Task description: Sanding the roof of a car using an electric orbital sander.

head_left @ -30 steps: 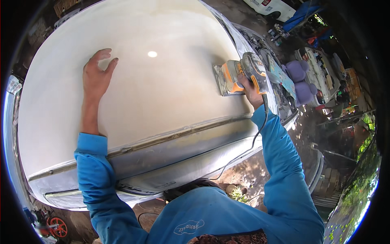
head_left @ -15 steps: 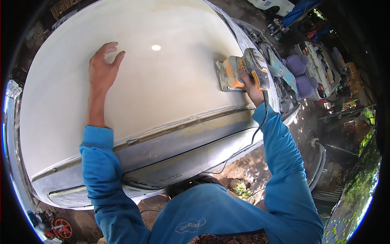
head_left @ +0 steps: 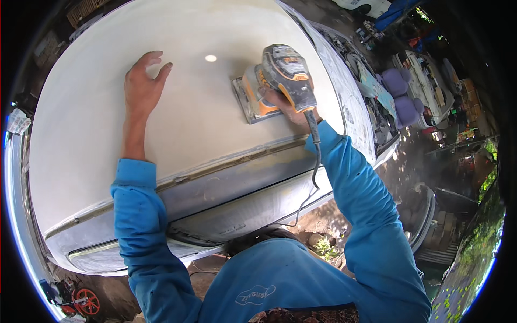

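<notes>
The pale, sanded car roof (head_left: 91, 124) fills the middle, with a small bright round spot (head_left: 210, 58) near its upper middle and a rail channel (head_left: 226, 164) along its near edge. My right hand (head_left: 285, 107) grips an orange, grey and black electric sander (head_left: 283, 70), whose square pad is down on the roof; its power cord (head_left: 315, 177) hangs over the near edge. My left hand (head_left: 145, 83) is at the roof's left part, holding nothing, its fingers curved and apart; whether the fingertips touch the paint is unclear.
At right are an opened engine bay (head_left: 350, 54), purple seats (head_left: 404, 107), another stripped vehicle body (head_left: 425, 75) and a curved grey part (head_left: 423, 215). A white vehicle (head_left: 361, 6) stands at the top. A red wheel (head_left: 86, 301) is at lower left, a small plant (head_left: 326, 247) below.
My right hand has moved the sander leftward across the roof, away from the windscreen edge. My left hand sits slightly higher and further right in view, with the same curled shape.
</notes>
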`<act>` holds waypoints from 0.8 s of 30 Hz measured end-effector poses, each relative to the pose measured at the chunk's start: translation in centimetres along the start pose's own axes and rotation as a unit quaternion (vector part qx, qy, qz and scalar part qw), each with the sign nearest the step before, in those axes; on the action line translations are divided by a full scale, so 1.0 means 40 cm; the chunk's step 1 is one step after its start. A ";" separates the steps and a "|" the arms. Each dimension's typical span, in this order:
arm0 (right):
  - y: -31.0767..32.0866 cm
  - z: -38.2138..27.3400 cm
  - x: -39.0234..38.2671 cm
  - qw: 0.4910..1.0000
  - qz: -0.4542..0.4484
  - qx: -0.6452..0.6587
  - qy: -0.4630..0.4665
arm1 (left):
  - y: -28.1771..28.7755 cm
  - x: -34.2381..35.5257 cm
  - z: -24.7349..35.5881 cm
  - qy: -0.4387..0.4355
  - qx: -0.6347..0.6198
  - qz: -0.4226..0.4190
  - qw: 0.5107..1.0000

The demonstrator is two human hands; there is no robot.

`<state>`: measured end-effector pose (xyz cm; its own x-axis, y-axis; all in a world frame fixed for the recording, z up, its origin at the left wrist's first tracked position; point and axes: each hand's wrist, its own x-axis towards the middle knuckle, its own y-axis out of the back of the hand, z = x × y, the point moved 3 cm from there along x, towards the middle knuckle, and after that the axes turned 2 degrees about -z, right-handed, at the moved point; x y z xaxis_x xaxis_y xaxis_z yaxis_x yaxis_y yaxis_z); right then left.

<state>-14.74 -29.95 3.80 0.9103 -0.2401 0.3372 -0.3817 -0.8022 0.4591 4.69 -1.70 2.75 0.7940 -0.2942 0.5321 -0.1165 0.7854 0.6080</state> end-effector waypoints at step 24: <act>-0.111 -0.056 -0.008 0.996 0.043 -0.009 0.083 | -0.077 -0.090 0.467 -0.135 -0.172 -0.154 0.964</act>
<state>-13.70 -25.09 3.48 0.8351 -0.2129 0.5072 -0.4619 -0.7722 0.4363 -8.97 -13.24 9.97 0.5705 -0.6362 0.5194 0.3406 0.7587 0.5553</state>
